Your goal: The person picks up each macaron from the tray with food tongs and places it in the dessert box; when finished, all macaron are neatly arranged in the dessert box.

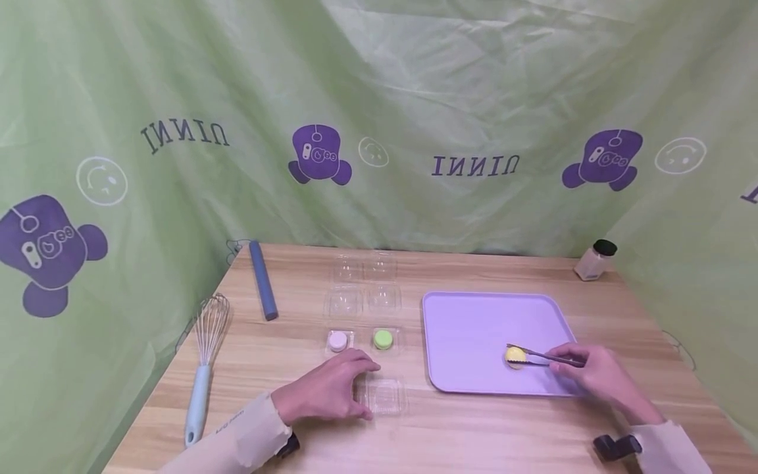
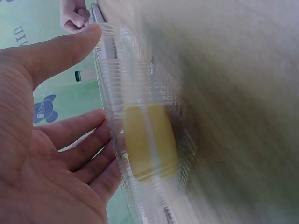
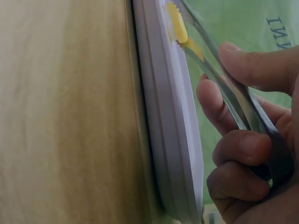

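Observation:
My right hand (image 1: 592,368) holds metal tongs (image 1: 535,359) over the purple tray (image 1: 474,329). The serrated tips lie on either side of a yellow macaron (image 1: 514,357), close to the tray's surface. In the right wrist view, thumb and fingers grip the tongs (image 3: 238,93). My left hand (image 1: 331,388) is spread beside a clear plastic box (image 1: 386,397), thumb on the near side and fingers on the far side. Another yellow macaron (image 2: 150,142) shows in a clear box in the left wrist view; in the head view the hand seems to hide it.
Behind the left hand, a pink macaron (image 1: 338,341) and a green macaron (image 1: 383,339) sit in clear boxes with raised lids (image 1: 345,301). A whisk (image 1: 203,368) and a blue rolling pin (image 1: 263,280) lie left. A black-capped jar (image 1: 595,260) stands back right.

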The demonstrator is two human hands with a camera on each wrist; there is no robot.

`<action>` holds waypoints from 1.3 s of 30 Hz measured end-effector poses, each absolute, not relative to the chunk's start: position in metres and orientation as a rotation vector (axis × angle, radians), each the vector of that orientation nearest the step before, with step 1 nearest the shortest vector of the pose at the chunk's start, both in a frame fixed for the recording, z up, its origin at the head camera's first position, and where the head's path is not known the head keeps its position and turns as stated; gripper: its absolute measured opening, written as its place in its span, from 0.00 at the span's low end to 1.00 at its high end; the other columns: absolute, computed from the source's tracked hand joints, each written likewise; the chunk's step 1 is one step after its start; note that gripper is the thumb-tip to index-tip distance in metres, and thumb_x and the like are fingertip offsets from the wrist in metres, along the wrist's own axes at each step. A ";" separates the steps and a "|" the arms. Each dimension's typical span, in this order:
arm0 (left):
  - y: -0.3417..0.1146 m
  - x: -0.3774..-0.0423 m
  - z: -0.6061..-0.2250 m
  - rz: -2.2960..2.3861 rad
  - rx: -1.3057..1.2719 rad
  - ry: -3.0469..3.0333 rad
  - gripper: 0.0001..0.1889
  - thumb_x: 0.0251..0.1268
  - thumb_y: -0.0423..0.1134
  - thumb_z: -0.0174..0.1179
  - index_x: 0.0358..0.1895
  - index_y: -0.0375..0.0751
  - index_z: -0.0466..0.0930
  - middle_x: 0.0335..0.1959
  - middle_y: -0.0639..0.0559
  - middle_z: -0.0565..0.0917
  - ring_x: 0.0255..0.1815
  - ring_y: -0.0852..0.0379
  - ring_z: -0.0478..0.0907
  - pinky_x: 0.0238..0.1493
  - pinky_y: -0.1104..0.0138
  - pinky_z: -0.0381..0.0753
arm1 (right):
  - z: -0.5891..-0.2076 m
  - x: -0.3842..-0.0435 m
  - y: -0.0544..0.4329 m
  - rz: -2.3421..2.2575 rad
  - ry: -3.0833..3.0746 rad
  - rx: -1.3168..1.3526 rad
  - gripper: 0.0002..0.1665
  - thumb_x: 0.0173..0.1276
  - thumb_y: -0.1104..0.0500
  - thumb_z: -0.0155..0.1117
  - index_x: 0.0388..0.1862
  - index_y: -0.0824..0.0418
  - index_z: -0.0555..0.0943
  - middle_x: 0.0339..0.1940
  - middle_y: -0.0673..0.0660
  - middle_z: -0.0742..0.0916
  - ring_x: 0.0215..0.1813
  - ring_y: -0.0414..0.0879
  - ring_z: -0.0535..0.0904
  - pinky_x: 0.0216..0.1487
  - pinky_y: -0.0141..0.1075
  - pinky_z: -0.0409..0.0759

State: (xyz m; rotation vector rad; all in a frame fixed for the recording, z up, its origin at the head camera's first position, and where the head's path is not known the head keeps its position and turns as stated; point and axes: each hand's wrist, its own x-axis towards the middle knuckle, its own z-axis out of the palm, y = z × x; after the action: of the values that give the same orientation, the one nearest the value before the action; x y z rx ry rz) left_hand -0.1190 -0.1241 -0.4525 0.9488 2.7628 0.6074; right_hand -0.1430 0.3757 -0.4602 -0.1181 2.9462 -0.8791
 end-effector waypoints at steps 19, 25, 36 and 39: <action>-0.123 -0.119 -0.457 0.611 0.949 2.753 0.40 0.46 0.56 0.78 0.64 0.43 0.79 0.63 0.52 0.80 0.66 0.55 0.75 0.73 0.60 0.76 | -0.462 -0.142 0.375 -0.832 2.975 -0.213 0.16 0.60 0.48 0.76 0.46 0.52 0.88 0.44 0.55 0.91 0.37 0.34 0.77 0.37 0.27 0.72; -0.123 -0.121 -0.455 0.608 0.949 2.757 0.40 0.46 0.55 0.78 0.64 0.42 0.79 0.63 0.51 0.80 0.66 0.54 0.75 0.73 0.60 0.76 | -0.462 -0.144 0.374 -0.827 2.982 -0.226 0.17 0.59 0.49 0.77 0.46 0.52 0.88 0.44 0.57 0.91 0.41 0.41 0.80 0.39 0.30 0.73; -0.123 -0.122 -0.452 0.613 0.945 2.761 0.40 0.47 0.55 0.78 0.65 0.42 0.79 0.63 0.51 0.80 0.66 0.55 0.75 0.73 0.60 0.76 | -0.461 -0.149 0.372 -0.853 2.997 -0.150 0.18 0.60 0.48 0.76 0.46 0.55 0.89 0.45 0.61 0.92 0.37 0.39 0.77 0.33 0.27 0.70; -0.123 -0.120 -0.453 0.618 0.934 2.757 0.40 0.46 0.55 0.78 0.64 0.42 0.79 0.63 0.51 0.80 0.66 0.55 0.75 0.73 0.60 0.76 | -0.461 -0.149 0.371 -0.853 2.997 -0.128 0.18 0.60 0.48 0.76 0.46 0.55 0.90 0.45 0.62 0.92 0.38 0.41 0.77 0.33 0.27 0.69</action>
State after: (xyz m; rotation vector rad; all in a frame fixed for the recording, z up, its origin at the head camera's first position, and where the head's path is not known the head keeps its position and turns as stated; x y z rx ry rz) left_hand -0.1199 -0.1232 -0.4529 0.9340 2.7575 0.6181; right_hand -0.1490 0.3709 -0.4609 -0.1276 2.9968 -0.8533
